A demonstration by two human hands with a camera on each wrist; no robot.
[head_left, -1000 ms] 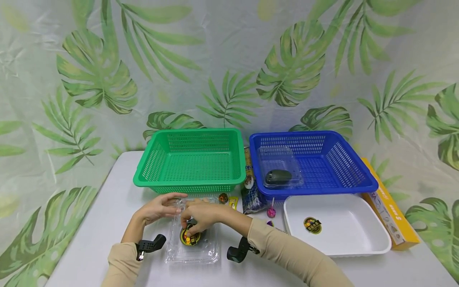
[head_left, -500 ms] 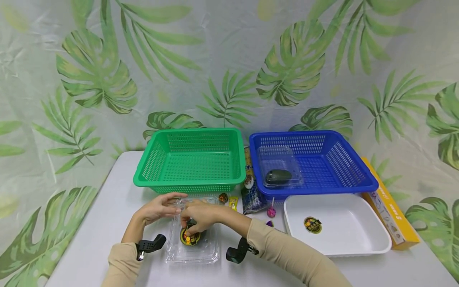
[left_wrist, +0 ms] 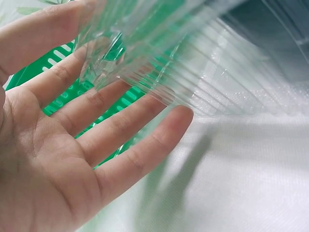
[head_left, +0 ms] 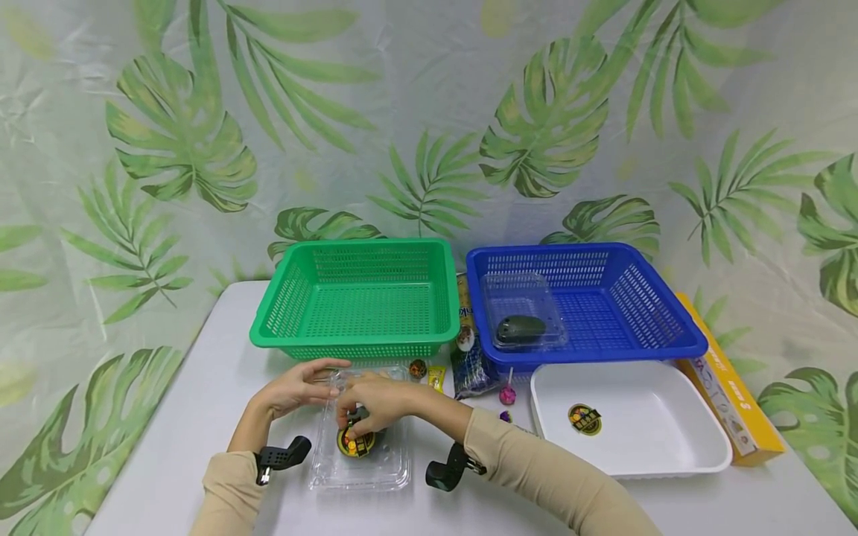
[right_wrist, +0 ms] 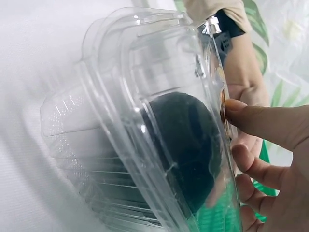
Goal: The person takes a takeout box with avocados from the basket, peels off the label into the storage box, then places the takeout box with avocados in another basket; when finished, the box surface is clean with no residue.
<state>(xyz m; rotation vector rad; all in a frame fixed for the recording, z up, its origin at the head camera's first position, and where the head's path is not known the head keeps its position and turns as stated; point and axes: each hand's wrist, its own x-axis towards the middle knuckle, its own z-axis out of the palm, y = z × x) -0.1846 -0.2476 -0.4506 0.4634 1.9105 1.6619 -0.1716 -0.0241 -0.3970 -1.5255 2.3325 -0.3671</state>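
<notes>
A clear plastic clamshell container lies on the table in front of the green basket. Through its wall shows a smooth, dark rounded object, its kind not clear. On the lid is a round black-and-yellow sticker, seen edge-on in the right wrist view. My right hand is over the lid, thumb and fingertips pressing on the sticker and the plastic around it. At the container's far left corner, my left hand steadies the side; its fingers are extended along the wall.
Behind stand a green basket and a blue basket, which holds another clear container with a dark oval object. A white tray bearing a similar sticker, a yellow box, wrapped candies and a lollipop lie to the right.
</notes>
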